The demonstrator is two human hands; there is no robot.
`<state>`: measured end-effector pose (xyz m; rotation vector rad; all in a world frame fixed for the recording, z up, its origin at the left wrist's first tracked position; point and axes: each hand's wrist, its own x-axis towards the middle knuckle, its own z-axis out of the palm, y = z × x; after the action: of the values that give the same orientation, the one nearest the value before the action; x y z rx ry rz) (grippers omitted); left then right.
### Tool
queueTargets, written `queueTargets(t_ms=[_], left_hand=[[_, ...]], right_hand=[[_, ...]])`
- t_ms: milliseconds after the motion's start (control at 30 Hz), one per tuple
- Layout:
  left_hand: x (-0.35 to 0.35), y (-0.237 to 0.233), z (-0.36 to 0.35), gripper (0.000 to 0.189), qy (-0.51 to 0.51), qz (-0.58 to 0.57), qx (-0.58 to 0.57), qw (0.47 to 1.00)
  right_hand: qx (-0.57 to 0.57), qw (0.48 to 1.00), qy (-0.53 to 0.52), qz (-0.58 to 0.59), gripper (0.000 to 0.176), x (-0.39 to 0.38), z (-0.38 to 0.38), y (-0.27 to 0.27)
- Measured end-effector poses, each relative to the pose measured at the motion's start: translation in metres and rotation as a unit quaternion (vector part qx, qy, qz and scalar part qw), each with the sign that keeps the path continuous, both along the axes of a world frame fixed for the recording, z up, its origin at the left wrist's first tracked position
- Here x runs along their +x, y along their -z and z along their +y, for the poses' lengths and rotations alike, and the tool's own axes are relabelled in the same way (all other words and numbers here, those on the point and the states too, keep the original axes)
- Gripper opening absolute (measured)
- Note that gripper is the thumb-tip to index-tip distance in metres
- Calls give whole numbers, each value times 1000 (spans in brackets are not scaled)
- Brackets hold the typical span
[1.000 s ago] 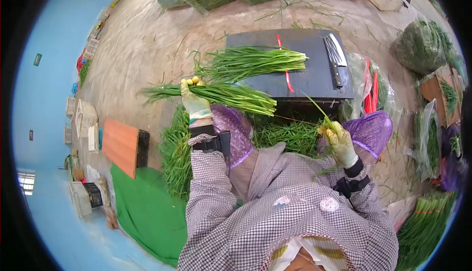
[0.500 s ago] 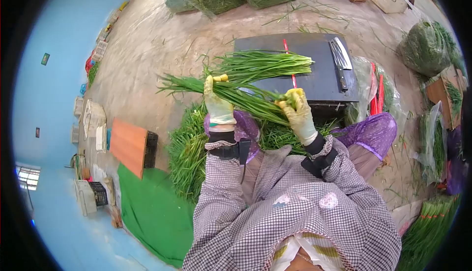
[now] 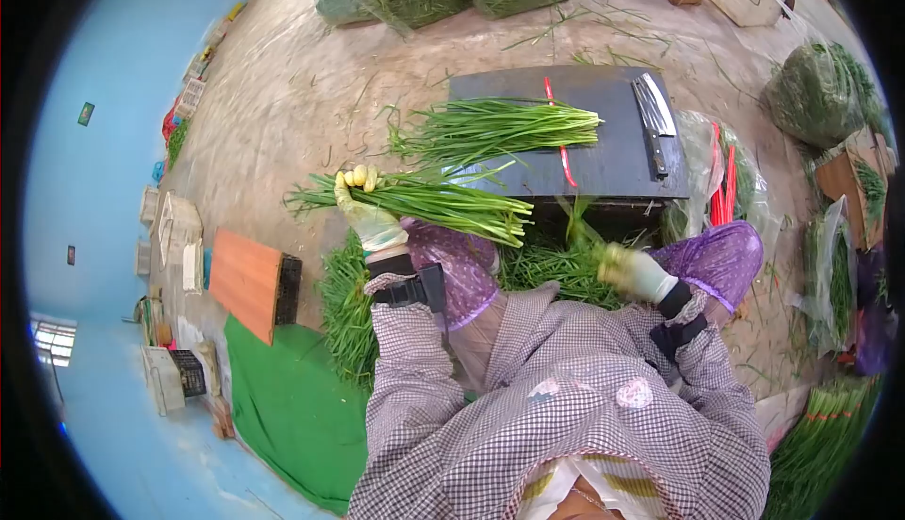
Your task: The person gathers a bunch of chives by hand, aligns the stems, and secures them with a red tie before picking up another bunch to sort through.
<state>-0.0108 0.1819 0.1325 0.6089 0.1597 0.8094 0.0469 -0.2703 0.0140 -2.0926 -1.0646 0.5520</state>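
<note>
The left hand (image 3: 366, 211), in a pale glove, is gripping a bunch of green stalks (image 3: 443, 204). Its fingers (image 3: 358, 178) are curling tightly over the top of the bunch, near the leafy end. Most of the bunch is stretching away from those fingers toward the person's right, with its trimmed end hanging just in front of the knee. The right hand (image 3: 630, 272), also gloved, is reaching down into a heap of loose greens (image 3: 547, 261) that is lying between the knees. It is blurred, so I cannot tell whether its fingers are clenching anything or hanging loose. Just beyond the left fingers, a dark board (image 3: 613, 157) is carrying a second bunch (image 3: 500, 126), which is lying across a red strip (image 3: 564, 160). A cleaver (image 3: 652, 115) is resting well beyond the right fingers, near the board's far edge.
</note>
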Motion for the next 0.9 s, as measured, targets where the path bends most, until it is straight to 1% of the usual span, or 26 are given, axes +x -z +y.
queueTargets(t_ms=[33, 67, 100, 133, 167, 200, 233, 267, 300, 333, 367, 433, 467, 500, 533, 567, 600, 633, 700, 733, 800, 833, 867, 900], left_hand=[[0, -4, -3, 29, 17, -9, 2, 1000], [1, -6, -5, 30, 35, -18, 3, 999], [3, -8, -8, 31, 53, -29, 3, 998], [6, -12, -14, 33, 73, -45, 9, 996], [8, -14, -24, 34, 93, -60, 15, 994], [11, -18, -33, 36, 115, -74, 22, 990], [15, -23, -46, 37, 137, -78, 25, 987], [19, -27, -60, 38, 159, -84, 29, 983], [24, -28, -71, 39, 180, -90, 32, 979], [28, -22, -75, 37, 188, -94, 41, 977], [28, -26, -83, 35, 182, -78, 30, 980], [24, -34, -92, 33, 164, -47, 7, 985], [24, -30, -86, 30, 154, -64, 26, 986], [21, -28, -82, 30, 129, -56, 22, 990], [15, -28, -78, 30, 106, -48, 18, 993], [12, -27, -72, 30, 83, -41, 13, 996], [7, -15, -54, 30, 96, -77, -23, 992], [6, -9, -44, 31, 125, -119, -25, 985], [1, 0, -32, 32, 179, -200, -29, 963], [-1, 5, -28, 33, 152, -185, -22, 971], [-7, 8, -21, 34, 143, -192, -37, 970], [-9, 9, -17, 34, 139, -195, -44, 970], [-11, 9, -15, 35, 108, -166, -50, 979], [-10, 9, -16, 35, 123, -185, -42, 974]], right_hand=[[-114, 993, -10, -28, 38, -4, 1, -12], [-227, 972, -18, -55, 43, -10, 8, -42], [-337, 938, -27, -81, 48, -12, 15, -60], [-238, 965, 22, -111, 54, -9, 21, -63], [-108, 986, 88, -86, 48, -7, 39, -80], [-1, 990, 125, -56, 43, -7, 57, -100], [93, 982, 144, -84, 41, -6, 76, -110], [203, 954, 148, -161, 42, -4, 97, -120], [203, 947, 148, -202, 38, -4, 114, -122], [255, 949, 135, -125, 34, -5, 129, -108], [304, 944, 120, -47, 30, -5, 139, -99], [344, 923, 174, -11, 24, -7, 142, -92], [363, 910, 200, 9, 22, -9, 143, -92], [395, 893, 203, 70, 21, -11, 138, -92], [470, 821, 199, 256, 21, -14, 133, -96], [524, 712, 188, 428, 23, -14, 128, -97], [528, 677, 153, 488, 26, -10, 114, -83], [531, 698, 136, 461, 24, -10, 105, -81], [455, 783, 121, 407, 25, -10, 80, -69], [433, 793, 136, 406, 24, -12, 69, -59], [389, 814, 164, 400, 23, -13, 50, -38], [320, 851, 180, 375, 21, -12, 40, -32], [249, 883, 194, 347, 19, -10, 32, -28], [176, 909, 207, 317, 18, -10, 28, -24]])
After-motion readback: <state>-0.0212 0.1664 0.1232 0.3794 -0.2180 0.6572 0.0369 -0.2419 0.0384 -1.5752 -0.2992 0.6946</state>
